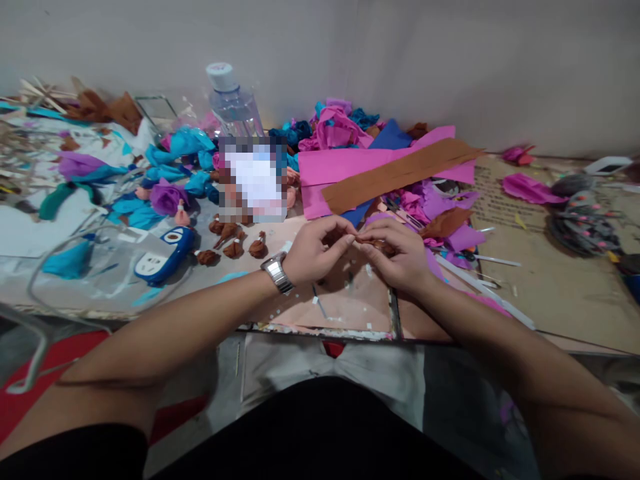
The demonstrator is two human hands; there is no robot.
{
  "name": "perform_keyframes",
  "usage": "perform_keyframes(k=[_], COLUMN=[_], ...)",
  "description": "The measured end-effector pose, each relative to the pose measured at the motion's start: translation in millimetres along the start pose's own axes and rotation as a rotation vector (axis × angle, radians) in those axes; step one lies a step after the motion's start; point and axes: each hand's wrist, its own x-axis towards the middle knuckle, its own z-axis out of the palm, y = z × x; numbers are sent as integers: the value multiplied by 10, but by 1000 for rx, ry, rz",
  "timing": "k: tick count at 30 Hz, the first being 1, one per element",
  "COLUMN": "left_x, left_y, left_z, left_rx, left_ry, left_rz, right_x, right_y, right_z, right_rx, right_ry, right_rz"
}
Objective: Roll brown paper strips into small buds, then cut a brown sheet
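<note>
– Two hands, one tiny scrap: the brown crepe piece [373, 243] sits right between the fingertips, just above the worktop [550, 293] near its front edge. The left hand [313, 252] pinches one end. The right hand [400, 257] curls over the other end, thumb and forefinger pressed onto it. Looks to me like the rolling and twisting stage of a small bud.

– Agreed, fingers closed on both sides, nothing spread. What does a grip like that need, you reckon?

– Light pressure, I'd say. Crepe is thin, crinkly and a bit stretchy, so I'd expect it to tear if wrung hard. The piece looks bunched and dark, more wad than sheet.

– It matches the little brown buds [233, 248] lying just left of the left hand, which are lumpy and roughly teardrop-shaped. There's a shiny metal wristwatch [278, 273] on that wrist too.

– Behind the hands, a long flat brown strip [400, 172] lies across a pink sheet [340, 167], both matte with straight edges. Further left there's crumpled turquoise paper [185, 143] and a ruffled purple rosette [167, 197]. A clear plastic water bottle [233, 100] stands at the back by the wall. A glossy blue-and-white socket block [160, 257] lies off to the left.
</note>
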Motion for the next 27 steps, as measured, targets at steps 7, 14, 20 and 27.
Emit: perform_keyframes(k=[7,14,20,27], left_x=[-21,-13,-3,-16], left_y=[-3,10,7,55], left_z=[12,21,7,6], left_rx=[5,-9,-10,82], left_ry=[-20,-24,27,84], left_rz=[0,-24,-16,94], right_x=[0,-4,4,-8], right_y=[-8,7,-18,1], right_z=[-1,12,21,40], right_rx=[-23,7,-24,-31], right_ry=[25,14,20,58], right_rz=[-1,28,4,-13])
